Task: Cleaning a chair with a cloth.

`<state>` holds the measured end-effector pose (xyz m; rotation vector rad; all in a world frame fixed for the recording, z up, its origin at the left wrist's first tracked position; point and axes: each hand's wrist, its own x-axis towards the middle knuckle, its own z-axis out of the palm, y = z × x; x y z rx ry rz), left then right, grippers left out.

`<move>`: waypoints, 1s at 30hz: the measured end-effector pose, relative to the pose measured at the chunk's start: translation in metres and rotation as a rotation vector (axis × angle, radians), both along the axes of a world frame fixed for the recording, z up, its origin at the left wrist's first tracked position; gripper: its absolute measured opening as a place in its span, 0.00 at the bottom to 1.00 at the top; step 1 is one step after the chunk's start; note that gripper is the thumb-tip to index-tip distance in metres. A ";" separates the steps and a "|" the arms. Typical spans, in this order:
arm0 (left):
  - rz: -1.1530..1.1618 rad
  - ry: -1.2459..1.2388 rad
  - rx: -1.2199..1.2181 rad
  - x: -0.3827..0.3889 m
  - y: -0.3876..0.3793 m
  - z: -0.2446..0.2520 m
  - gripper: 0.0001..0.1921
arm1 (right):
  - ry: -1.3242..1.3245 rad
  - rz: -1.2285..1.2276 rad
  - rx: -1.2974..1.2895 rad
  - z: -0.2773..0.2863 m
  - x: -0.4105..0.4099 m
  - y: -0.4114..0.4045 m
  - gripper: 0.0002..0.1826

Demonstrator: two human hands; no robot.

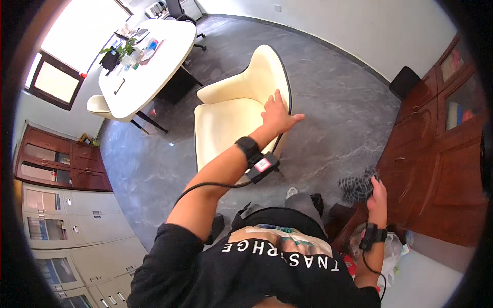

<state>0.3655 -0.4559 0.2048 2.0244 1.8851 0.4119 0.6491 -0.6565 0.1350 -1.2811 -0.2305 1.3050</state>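
Observation:
A cream upholstered armchair (231,115) with dark piping stands on the floor before me. My left hand (278,117) lies spread over its backrest, the thumb reaching past the piped edge; it grasps nothing. Off to the right, my right hand (377,194) holds a crumpled dark cloth (356,186) with a pattern of thin white lines, which hangs out to the left of the fingers. Each wrist bears a black strap with a small device and a cable.
A white table (165,69) at upper left carries a potted plant (125,48) and papers. Another cream chair (101,106) stands beside it. Reddish-brown wooden cabinets (416,173) line the right; a plastic bag (391,250) sits below. Light grey cabinets (100,231) stand at lower left.

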 end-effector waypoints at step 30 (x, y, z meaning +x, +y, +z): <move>-0.181 0.089 -0.273 -0.233 -0.232 0.017 0.37 | 0.045 0.362 -0.210 -0.040 -0.016 0.108 0.16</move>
